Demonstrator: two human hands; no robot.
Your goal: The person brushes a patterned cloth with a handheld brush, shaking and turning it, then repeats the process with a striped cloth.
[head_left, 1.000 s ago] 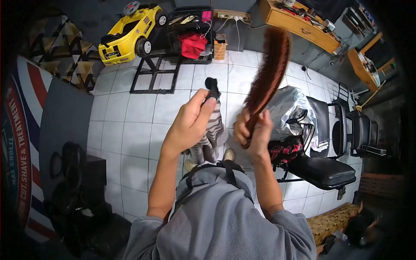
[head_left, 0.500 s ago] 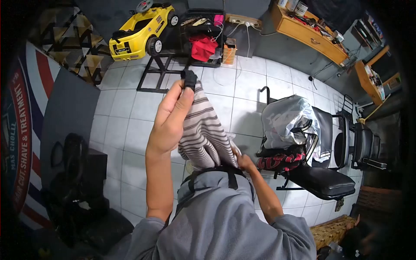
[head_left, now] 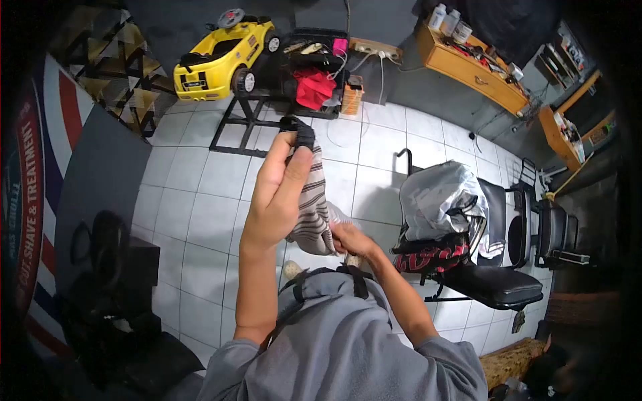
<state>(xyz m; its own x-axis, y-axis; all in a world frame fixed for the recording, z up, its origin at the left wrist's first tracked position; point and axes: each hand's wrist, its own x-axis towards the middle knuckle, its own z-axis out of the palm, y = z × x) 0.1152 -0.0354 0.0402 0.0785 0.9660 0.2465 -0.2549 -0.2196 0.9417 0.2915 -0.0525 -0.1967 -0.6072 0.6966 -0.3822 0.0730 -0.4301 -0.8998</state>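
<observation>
A white and dark-striped barber cape point(head_left: 313, 212) hangs bunched in front of my body. My left hand point(head_left: 275, 200) is raised, closed on the cape's black neck band point(head_left: 304, 136) between thumb and fingers. Lower down, my right hand point(head_left: 354, 242) is closed on the gathered cloth near the cape's lower right edge. A paler fold of the cape shows just above that hand. Part of the cape behind my left hand is hidden.
At right, a black barber chair point(head_left: 498, 284) bears a silvery cape point(head_left: 441, 200) and a black-and-red cloth point(head_left: 435, 255). Ahead stand a black metal frame point(head_left: 249, 123), a yellow toy car point(head_left: 224, 60) and an open case with red cloth point(head_left: 313, 88). A wooden counter point(head_left: 468, 70) is on the wall.
My right hand has moved up and inward with its part of the cape. The cape now looks narrower and more bunched. My left hand keeps its hold on the neck band.
</observation>
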